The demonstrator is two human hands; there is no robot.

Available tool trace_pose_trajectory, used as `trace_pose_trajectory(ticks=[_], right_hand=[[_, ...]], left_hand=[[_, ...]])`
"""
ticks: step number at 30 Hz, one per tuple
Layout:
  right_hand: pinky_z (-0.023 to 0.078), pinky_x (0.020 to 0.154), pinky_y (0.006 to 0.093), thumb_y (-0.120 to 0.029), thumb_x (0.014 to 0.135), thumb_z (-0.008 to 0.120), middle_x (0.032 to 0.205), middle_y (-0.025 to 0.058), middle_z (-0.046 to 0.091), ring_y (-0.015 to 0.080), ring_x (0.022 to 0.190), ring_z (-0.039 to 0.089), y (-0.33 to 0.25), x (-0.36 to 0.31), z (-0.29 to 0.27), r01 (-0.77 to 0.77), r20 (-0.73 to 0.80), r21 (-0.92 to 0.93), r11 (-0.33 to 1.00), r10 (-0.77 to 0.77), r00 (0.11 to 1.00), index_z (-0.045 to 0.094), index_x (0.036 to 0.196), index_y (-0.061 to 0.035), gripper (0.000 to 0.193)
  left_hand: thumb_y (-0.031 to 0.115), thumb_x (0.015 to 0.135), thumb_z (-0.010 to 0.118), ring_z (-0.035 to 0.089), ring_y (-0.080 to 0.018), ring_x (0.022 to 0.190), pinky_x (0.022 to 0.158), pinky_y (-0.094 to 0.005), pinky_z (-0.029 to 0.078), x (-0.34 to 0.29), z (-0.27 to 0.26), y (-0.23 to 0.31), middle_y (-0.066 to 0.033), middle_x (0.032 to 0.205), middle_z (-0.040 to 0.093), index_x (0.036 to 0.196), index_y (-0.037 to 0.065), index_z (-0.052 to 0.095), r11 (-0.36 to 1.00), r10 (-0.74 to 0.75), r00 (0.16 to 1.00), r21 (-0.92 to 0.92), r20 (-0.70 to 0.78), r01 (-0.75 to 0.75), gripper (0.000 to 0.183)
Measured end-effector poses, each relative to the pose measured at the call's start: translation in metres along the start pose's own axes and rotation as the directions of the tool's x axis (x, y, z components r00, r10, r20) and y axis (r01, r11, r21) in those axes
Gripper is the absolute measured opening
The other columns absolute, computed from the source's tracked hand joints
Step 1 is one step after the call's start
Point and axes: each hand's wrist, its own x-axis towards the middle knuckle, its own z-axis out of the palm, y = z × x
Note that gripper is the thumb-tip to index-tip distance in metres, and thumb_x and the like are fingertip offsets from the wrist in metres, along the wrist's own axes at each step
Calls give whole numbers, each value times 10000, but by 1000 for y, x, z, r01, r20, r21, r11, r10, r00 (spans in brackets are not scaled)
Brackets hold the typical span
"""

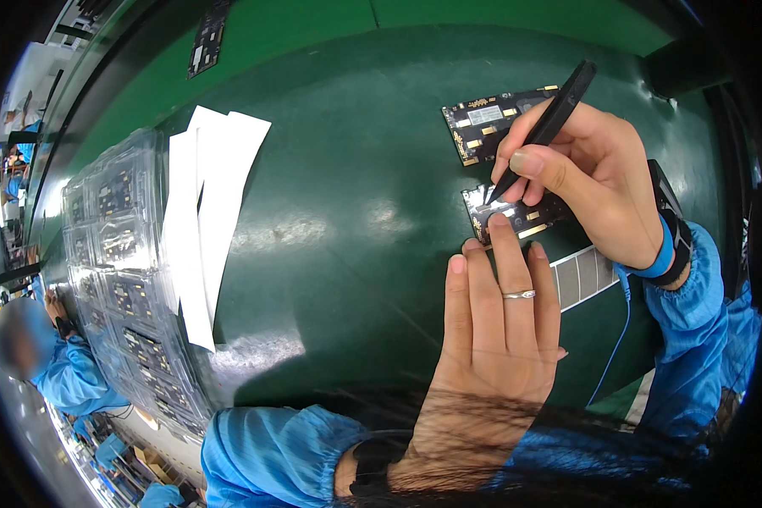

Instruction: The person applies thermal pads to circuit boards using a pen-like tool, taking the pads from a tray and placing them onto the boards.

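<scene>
My right hand (597, 182) is closed around slim black tweezers (559, 106), held slanting with the tip down. The tip meets or hovers just over a small black circuit board (529, 230) with gold pads and a pale patch. My left hand (499, 339) lies flat with fingers stretched out, a ring on one of them. Its fingertips rest at the near edge of that board. Just beyond is a second black circuit board (483, 118) with a white label, partly hidden by my right hand. Beside my left fingers lies a strip of grey rectangular stickers (580, 278).
Clear plastic trays (114, 245) of circuit boards stand at the left, with white paper strips (216, 203) beside them on the green table (339, 186). Another board (209, 38) lies far back. A blue cord (625, 330) runs from my right wristband. A co-worker (68, 364) sits at left.
</scene>
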Motion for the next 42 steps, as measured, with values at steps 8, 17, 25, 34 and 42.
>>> trace_pose_trajectory(ticks=[8, 17, 25, 34, 42], right_hand=[[526, 708, 233, -82, 996, 615, 948, 93, 705, 98, 800, 648, 0, 3, 3, 2, 11, 27, 1000, -2, 1000, 657, 1052, 21, 124], [535, 729, 245, -65, 974, 631, 998, 119, 691, 117, 829, 656, -8, -2, -6, 13, 83, -45, 999, -9, 997, 657, 1054, 35, 131], [565, 755, 320, -71, 893, 689, 937, 175, 713, 216, 825, 702, -31, -26, -20, 161, 221, -225, 961, -111, 969, 675, 1010, 55, 172], [523, 592, 270, -58, 863, 775, 819, 99, 730, 192, 651, 708, 3, -35, -21, 248, 281, -241, 938, -177, 943, 718, 980, 5, 145], [520, 594, 263, -45, 881, 757, 815, 100, 735, 175, 644, 708, 6, -33, -18, 234, 296, -188, 954, -172, 940, 708, 986, 16, 131]], left_hand=[[513, 883, 630, 557, -411, 1266, 1156, -510, 382, 0, 4, -1, -346, 1442, 472, 1387, -55, 526, 998, -20, 999, 63, -41, 23, 767], [566, 827, 686, 560, -389, 1250, 1148, -505, 392, -1, 6, -7, -339, 1454, 459, 1425, -44, 480, 975, 27, 1000, 220, 7, -28, 879], [282, 1001, 441, 526, -335, 1307, 1160, -515, 387, -25, -53, 23, -194, 1473, 505, 1380, 1, 557, 993, 115, 957, -62, 266, -102, 486], [319, 978, 438, 506, -329, 1332, 1156, -513, 399, -27, -46, 26, -206, 1473, 501, 1400, 19, 556, 982, 180, 926, -116, 332, -149, 531], [329, 996, 440, 531, -311, 1300, 1130, -513, 426, -25, -42, 28, -179, 1450, 520, 1372, 52, 586, 988, 153, 935, -68, 319, -138, 488]])
